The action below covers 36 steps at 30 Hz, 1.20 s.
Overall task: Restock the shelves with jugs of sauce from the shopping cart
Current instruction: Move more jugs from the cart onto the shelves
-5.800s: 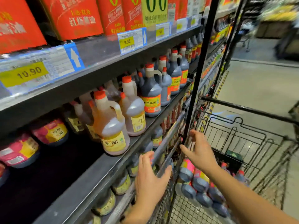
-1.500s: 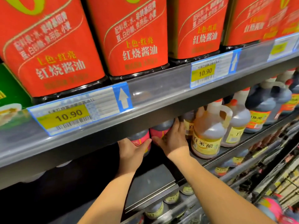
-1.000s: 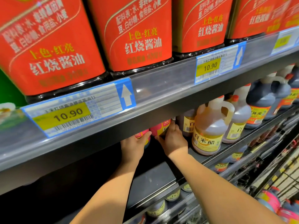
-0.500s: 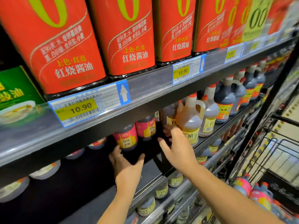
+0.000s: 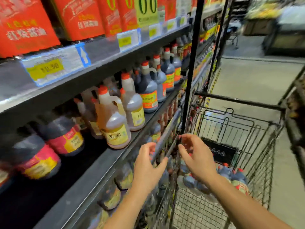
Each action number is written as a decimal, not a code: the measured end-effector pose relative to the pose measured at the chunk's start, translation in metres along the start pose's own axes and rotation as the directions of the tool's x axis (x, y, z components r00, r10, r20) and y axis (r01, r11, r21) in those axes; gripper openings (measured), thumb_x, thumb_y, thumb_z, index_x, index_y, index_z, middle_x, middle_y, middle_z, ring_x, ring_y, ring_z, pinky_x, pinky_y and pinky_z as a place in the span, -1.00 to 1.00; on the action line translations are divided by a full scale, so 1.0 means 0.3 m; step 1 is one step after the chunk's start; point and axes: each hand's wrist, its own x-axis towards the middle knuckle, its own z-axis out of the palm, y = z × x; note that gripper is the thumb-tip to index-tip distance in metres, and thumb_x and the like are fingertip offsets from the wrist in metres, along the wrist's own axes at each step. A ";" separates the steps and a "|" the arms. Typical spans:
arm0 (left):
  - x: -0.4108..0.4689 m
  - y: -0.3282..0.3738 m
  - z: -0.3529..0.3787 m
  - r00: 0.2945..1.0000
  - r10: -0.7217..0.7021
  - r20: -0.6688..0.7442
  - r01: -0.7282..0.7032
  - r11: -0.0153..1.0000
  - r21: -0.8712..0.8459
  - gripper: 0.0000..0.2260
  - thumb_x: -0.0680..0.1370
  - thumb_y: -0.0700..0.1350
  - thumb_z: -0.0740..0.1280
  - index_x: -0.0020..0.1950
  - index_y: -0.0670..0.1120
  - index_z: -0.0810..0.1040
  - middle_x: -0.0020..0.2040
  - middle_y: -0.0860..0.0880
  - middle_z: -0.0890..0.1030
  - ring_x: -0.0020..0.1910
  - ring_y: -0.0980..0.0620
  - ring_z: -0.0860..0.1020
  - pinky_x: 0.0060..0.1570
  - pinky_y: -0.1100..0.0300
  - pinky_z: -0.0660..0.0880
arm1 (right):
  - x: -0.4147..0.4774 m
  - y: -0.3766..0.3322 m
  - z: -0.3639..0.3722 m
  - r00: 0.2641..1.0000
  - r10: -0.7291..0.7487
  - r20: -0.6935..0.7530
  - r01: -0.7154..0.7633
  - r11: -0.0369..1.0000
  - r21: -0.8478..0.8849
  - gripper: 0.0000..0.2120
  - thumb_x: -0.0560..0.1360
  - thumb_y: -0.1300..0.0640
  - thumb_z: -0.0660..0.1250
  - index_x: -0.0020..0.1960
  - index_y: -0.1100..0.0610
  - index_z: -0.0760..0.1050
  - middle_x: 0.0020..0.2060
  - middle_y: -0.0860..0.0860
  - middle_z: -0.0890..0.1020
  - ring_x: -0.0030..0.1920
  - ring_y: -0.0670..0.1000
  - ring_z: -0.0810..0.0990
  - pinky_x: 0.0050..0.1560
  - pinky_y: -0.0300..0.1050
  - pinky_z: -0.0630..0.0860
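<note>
Dark sauce jugs with pink and yellow labels (image 5: 66,139) stand on the middle shelf (image 5: 99,166) at the left, with a bare dark stretch of shelf in front of them. More such jugs (image 5: 231,176) lie in the wire shopping cart (image 5: 239,129) at the lower right. My left hand (image 5: 148,167) hangs in the air past the shelf's front edge, fingers loosely spread, holding nothing. My right hand (image 5: 196,156) is over the cart's near left side, fingers relaxed, also holding nothing. The view is blurred.
Amber vinegar jugs (image 5: 115,128) and dark jugs with orange labels (image 5: 148,95) fill the shelf to the right. Red boxes (image 5: 79,17) line the top shelf. A black upright post (image 5: 189,83) stands between shelf and cart. Lower shelves hold more bottles. The grey aisle floor (image 5: 247,83) lies beyond.
Both hands have drawn back from the pink-labelled jugs on the shelf and moved right toward the cart. My view has swung right and down, bringing the cart in.
</note>
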 end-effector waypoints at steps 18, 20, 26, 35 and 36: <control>0.347 -0.423 1.018 0.810 -0.329 0.485 0.195 0.932 0.307 -0.43 0.37 -0.08 0.47 0.34 -0.13 0.41 0.18 -0.06 0.44 0.17 -0.04 0.47 0.11 0.16 0.42 | 0.156 1.128 0.333 0.585 0.734 0.345 -0.713 0.668 -0.211 -0.34 0.45 -0.09 0.41 0.33 0.31 0.28 0.22 0.23 0.46 0.26 0.22 0.45 0.16 -0.03 0.39; 0.368 -0.466 1.063 0.800 -0.344 0.492 0.189 0.922 0.337 -0.42 0.38 -0.10 0.46 0.37 -0.11 0.38 0.21 -0.07 0.42 0.18 -0.06 0.46 0.14 0.10 0.45 | 0.193 1.175 0.419 0.525 0.762 0.380 -0.740 0.629 -0.239 -0.11 0.42 -0.21 0.40 0.46 0.34 0.12 0.38 0.26 0.31 0.40 0.23 0.30 0.34 0.01 0.29; 0.421 -0.586 1.145 0.775 -0.369 0.513 0.186 0.909 0.373 -0.41 0.42 -0.15 0.44 0.42 -0.03 0.34 0.27 -0.01 0.39 0.20 -0.01 0.46 0.18 0.08 0.47 | 0.273 1.246 0.585 0.337 0.853 0.397 -0.862 0.449 -0.233 0.21 0.27 -0.35 0.46 0.51 0.36 -0.09 0.46 0.27 0.21 0.46 0.25 0.24 0.36 0.07 0.30; 0.498 -0.665 1.269 0.803 -0.412 0.431 0.112 0.815 0.569 -0.39 0.41 -0.06 0.43 0.40 -0.16 0.31 0.30 -0.13 0.41 0.26 -0.16 0.43 0.17 0.01 0.44 | 0.251 1.294 0.630 0.302 0.911 0.280 -0.895 0.372 -0.247 -0.04 0.11 -0.31 0.51 0.31 0.20 0.28 0.24 0.16 0.48 0.29 0.22 0.44 0.18 0.09 0.51; 0.511 -0.659 1.286 0.798 -0.424 0.428 0.101 0.794 0.599 -0.36 0.42 -0.04 0.43 0.42 -0.18 0.28 0.31 -0.15 0.40 0.28 -0.17 0.41 0.20 -0.01 0.42 | 0.240 1.300 0.614 0.311 0.911 0.271 -0.895 0.377 -0.241 -0.07 0.11 -0.31 0.50 0.27 0.18 0.29 0.20 0.15 0.50 0.26 0.21 0.46 0.13 0.09 0.53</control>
